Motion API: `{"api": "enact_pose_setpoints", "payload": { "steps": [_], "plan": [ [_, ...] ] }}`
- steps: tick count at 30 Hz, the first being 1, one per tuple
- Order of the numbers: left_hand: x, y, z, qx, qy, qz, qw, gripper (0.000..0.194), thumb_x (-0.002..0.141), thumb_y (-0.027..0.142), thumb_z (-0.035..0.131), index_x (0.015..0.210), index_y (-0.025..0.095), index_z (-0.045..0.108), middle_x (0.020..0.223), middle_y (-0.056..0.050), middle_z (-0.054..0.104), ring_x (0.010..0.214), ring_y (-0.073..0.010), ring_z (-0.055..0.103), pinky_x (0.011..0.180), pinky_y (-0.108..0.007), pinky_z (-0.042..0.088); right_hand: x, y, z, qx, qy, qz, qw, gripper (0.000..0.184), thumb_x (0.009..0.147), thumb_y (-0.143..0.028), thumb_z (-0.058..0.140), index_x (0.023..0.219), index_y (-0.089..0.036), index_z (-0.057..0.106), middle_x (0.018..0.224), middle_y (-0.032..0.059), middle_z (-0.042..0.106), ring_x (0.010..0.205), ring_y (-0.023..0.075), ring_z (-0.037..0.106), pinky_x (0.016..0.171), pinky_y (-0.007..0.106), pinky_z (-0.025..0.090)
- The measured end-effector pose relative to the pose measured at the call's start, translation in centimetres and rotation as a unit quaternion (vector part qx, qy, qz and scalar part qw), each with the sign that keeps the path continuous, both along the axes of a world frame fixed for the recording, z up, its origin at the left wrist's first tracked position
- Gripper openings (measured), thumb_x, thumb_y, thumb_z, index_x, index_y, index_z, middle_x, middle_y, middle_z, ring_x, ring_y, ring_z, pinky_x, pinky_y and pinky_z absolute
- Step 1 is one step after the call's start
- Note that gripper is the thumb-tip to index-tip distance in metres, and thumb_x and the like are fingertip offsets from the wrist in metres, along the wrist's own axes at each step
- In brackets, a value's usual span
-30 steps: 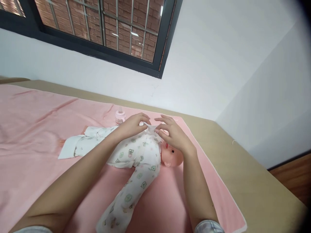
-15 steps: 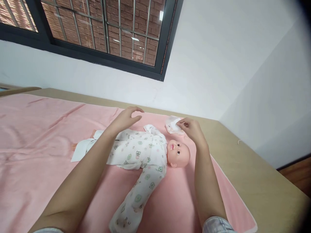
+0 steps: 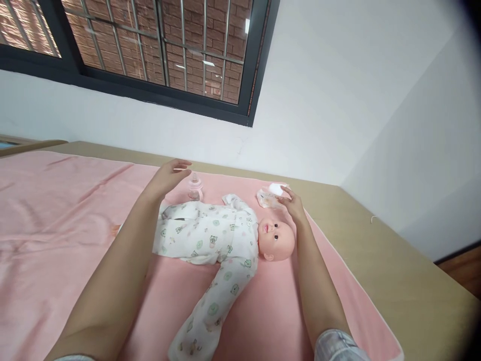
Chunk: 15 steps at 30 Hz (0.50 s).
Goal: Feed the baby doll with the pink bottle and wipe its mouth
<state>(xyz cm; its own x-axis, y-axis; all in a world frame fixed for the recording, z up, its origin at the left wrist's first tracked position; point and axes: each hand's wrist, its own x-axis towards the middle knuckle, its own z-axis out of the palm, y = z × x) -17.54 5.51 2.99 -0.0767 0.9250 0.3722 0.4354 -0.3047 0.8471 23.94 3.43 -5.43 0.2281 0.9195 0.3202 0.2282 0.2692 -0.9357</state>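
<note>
A baby doll (image 3: pixel 276 239) lies on its back, dressed in a white top (image 3: pixel 210 228) printed with small animals. One long sleeve stretches toward me; the doll's legs are mostly hidden behind my left forearm. My left hand (image 3: pixel 167 178) hovers beyond the top with fingers apart, holding nothing. Just right of it stands a baby bottle (image 3: pixel 195 188) with a pink collar and clear cap. Beside the doll's head, my right hand (image 3: pixel 293 203) has thumb and fingers spread at the edge of a crinkled clear packet (image 3: pixel 266 198). A white pad-like piece (image 3: pixel 276 189) lies against that packet, near my fingertips.
A pink blanket (image 3: pixel 67 210) covers much of the wooden tabletop (image 3: pixel 361 240). Behind it rise a white wall (image 3: pixel 300 100) and a dark-framed barred window (image 3: pixel 246 113). A small white hook-like item (image 3: pixel 372 219) is at the right wall's base.
My left hand has moved left, and the bottle now shows. My right fingers have parted from the white piece, which now lies at the packet's far side.
</note>
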Motion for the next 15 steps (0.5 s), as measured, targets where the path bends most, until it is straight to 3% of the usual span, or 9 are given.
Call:
{"api": "enact_pose_setpoints", "payload": {
  "steps": [3, 7, 11, 15],
  "plan": [
    [0.2, 0.0, -0.1, -0.008, 0.000, -0.008, 1.000, 0.040, 0.072, 0.037, 0.063, 0.108, 0.019, 0.066, 0.117, -0.008, 0.063, 0.111, -0.0265, 0.059, 0.101, -0.039, 0.044, 0.2, 0.8, -2.0, -0.006, 0.043, 0.017, 0.999, 0.066, 0.066, -0.036, 0.076, 0.128, -0.021, 0.059, 0.144, 0.0076, 0.048, 0.120, 0.0252, 0.058, 0.099, 0.037, 0.052],
    [0.4, -0.1, -0.2, -0.027, 0.008, -0.010, 1.000, 0.040, 0.074, 0.037, 0.062, 0.109, 0.019, 0.066, 0.116, -0.007, 0.064, 0.110, -0.0269, 0.059, 0.099, -0.038, 0.045, 0.8, 1.3, -3.7, -0.053, 0.132, 0.040, 0.989, 0.065, 0.066, -0.035, 0.077, 0.127, -0.021, 0.059, 0.127, 0.0083, 0.062, 0.102, 0.0226, 0.068, 0.097, 0.037, 0.054],
    [0.3, 0.0, -0.4, -0.027, 0.014, -0.021, 0.999, 0.038, 0.075, 0.038, 0.061, 0.108, 0.020, 0.066, 0.114, -0.006, 0.065, 0.110, -0.0272, 0.059, 0.097, -0.037, 0.046, 1.2, 1.6, -3.7, -0.042, 0.156, 0.005, 0.987, 0.057, 0.065, -0.035, 0.075, 0.120, -0.023, 0.063, 0.127, 0.0062, 0.063, 0.097, 0.0195, 0.068, 0.092, 0.035, 0.054],
    [0.3, 0.2, -0.5, -0.023, 0.018, -0.023, 0.999, 0.039, 0.074, 0.039, 0.061, 0.108, 0.020, 0.066, 0.112, -0.007, 0.065, 0.109, -0.0270, 0.059, 0.096, -0.036, 0.046, 1.3, 2.2, -3.0, 0.002, 0.075, -0.031, 0.997, 0.052, 0.069, -0.043, 0.068, 0.117, -0.022, 0.067, 0.131, 0.0064, 0.061, 0.106, 0.0202, 0.064, 0.091, 0.035, 0.051]
  ]
}}
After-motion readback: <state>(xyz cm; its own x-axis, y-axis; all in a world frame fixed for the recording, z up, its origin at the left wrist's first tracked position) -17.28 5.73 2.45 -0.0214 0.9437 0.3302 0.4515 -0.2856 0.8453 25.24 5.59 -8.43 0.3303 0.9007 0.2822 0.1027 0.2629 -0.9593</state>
